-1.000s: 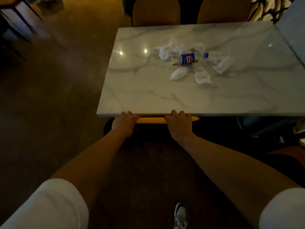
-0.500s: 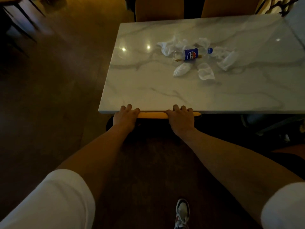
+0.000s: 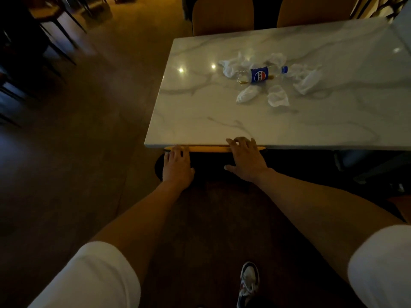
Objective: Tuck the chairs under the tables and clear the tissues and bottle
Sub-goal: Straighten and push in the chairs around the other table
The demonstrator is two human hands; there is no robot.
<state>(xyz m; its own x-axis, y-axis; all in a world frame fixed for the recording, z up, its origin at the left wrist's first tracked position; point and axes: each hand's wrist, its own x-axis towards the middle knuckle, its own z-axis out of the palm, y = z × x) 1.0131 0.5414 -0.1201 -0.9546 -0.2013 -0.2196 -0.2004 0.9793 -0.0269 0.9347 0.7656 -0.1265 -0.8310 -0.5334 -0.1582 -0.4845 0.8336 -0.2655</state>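
A white marble table [image 3: 200,112] carries a clear bottle with a blue label [image 3: 259,74] lying on its side. Several crumpled white tissues lie around it, such as one [image 3: 247,94] and another [image 3: 278,98] in front. Only the top of an orange chair back [image 3: 209,149] shows, tucked under the near table edge. My left hand [image 3: 176,166] lies flat, its fingertips at the chair back. My right hand [image 3: 245,160] is spread with fingers straight, its tips over the table's edge. Neither hand holds anything.
Two orange chairs [image 3: 222,16] [image 3: 311,12] stand tucked in at the table's far side. Dark chair legs and furniture [image 3: 33,52] fill the left of the brown floor. My shoe [image 3: 249,283] is at the bottom. A dark seat [image 3: 367,163] sits under the table's right.
Both hands have let go of the orange chair back and their fingers have straightened. The chair stays under the table edge. The view has swung left.
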